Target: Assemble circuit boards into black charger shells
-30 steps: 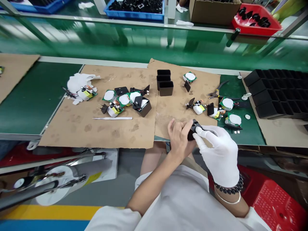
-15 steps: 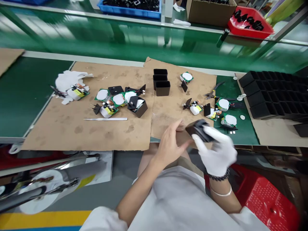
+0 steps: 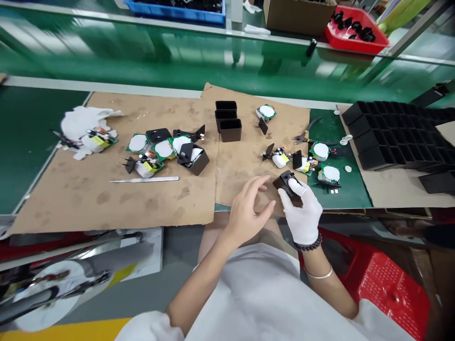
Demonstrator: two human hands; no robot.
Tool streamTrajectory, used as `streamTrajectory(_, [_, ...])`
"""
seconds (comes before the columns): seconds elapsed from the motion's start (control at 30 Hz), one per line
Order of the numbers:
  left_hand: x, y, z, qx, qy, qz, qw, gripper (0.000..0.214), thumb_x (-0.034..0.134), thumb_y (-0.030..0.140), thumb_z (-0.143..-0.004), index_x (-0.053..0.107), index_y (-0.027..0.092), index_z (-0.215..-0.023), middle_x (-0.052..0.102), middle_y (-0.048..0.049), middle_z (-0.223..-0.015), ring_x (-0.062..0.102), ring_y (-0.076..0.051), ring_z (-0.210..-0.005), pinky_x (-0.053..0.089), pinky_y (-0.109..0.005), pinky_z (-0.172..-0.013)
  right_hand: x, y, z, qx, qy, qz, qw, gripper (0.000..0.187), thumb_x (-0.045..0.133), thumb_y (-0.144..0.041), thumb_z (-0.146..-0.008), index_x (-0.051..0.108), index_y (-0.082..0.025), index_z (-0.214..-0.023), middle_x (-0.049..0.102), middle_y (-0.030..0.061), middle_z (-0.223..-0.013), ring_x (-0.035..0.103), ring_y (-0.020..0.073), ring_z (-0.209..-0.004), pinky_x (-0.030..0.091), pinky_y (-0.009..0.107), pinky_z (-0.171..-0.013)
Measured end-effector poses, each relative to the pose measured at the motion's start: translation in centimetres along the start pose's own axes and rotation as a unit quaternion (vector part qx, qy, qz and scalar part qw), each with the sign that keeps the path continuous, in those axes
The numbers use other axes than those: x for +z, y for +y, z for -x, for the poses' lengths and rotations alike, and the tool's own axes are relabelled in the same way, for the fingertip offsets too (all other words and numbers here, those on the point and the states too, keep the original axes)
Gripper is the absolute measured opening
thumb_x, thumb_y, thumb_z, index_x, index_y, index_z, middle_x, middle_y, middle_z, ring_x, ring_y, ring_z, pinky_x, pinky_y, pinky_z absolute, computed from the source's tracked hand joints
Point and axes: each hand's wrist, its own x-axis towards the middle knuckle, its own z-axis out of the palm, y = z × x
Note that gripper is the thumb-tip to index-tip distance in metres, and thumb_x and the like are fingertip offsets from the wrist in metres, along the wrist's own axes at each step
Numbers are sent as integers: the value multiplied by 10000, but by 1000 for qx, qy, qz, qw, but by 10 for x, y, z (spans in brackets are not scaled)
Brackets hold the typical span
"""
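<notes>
My right hand (image 3: 302, 213), in a white glove, grips a black plastic case (image 3: 283, 187) with a black part at its top, over the front edge of the cardboard. My left hand (image 3: 247, 208) is bare, its fingers spread and curved a little to the left of that case, holding nothing. Behind the hands, circuit boards with white round pads lie about, among them one circuit board (image 3: 280, 158) on the cardboard. Three open black cases (image 3: 230, 130) stand in a row farther back. To the left, a tilted black case (image 3: 197, 163) has parts inside it.
Metal tweezers (image 3: 144, 180) lie on the cardboard sheet (image 3: 159, 203) at left, near a white glove (image 3: 80, 123). Pliers (image 3: 306, 134) rest right of centre. Many black cases (image 3: 380, 156) are stacked at right. A red stool (image 3: 391, 289) stands below the table. Trays line the back shelf.
My right hand has brought the black case slightly left and farther from my body, and it looks steadier. The left hand stays open beside it. The whole view has shifted a little.
</notes>
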Motion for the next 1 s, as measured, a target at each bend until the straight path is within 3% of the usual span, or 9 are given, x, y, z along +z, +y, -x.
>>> streamTrajectory(0.13, [9, 2, -25, -60, -2, 191, 980, 382, 555, 369, -988, 610, 200, -1326, 652, -127, -1366, 648, -215, -1224, 507, -342, -1065, 12, 9, 6, 3, 7, 4, 1000, 275, 712, -228, -883, 695, -220, -1158, 769, 109, -1126, 760, 234, -1019, 647, 358, -879])
streamTrajectory(0.23, [19, 1, -46, -95, -21, 241, 966, 320, 554, 403, -985, 720, 184, -1148, 710, -105, -1287, 656, -225, -1219, 492, -338, -1084, 14, 12, 11, 58, 0, -20, 998, 404, 708, -276, -892, 647, -232, -1288, 749, 105, -1207, 740, 246, -1094, 621, 400, -969])
streamTrajectory(0.4, [24, -1, -54, -93, -48, 247, 963, 272, 536, 324, -982, 740, 187, -1098, 757, -78, -1172, 683, -216, -1139, 516, -323, -1026, 13, 11, 13, 76, -5, -26, 997, 543, 721, -294, -887, 575, -242, -1408, 721, 108, -1281, 721, 251, -1145, 595, 393, -1017])
streamTrajectory(0.83, [26, 5, -51, 12, -33, 111, 993, 295, 445, 225, -1009, 703, 204, -1149, 718, -86, -1226, 663, -195, -1126, 510, -315, -1013, 8, 6, 2, 42, -23, -32, 998, 329, 669, -260, -925, 689, -264, -1254, 749, 80, -1219, 734, 220, -1100, 617, 364, -965])
streamTrajectory(1.0, [27, 2, -46, -34, -1, 141, 989, 281, 483, 340, -1019, 671, 199, -1173, 721, -104, -1211, 675, -215, -1140, 525, -337, -1013, -6, 14, -14, 37, -63, -62, 995, 246, 722, -254, -883, 730, -217, -1127, 786, 75, -1093, 765, 219, -979, 635, 344, -898])
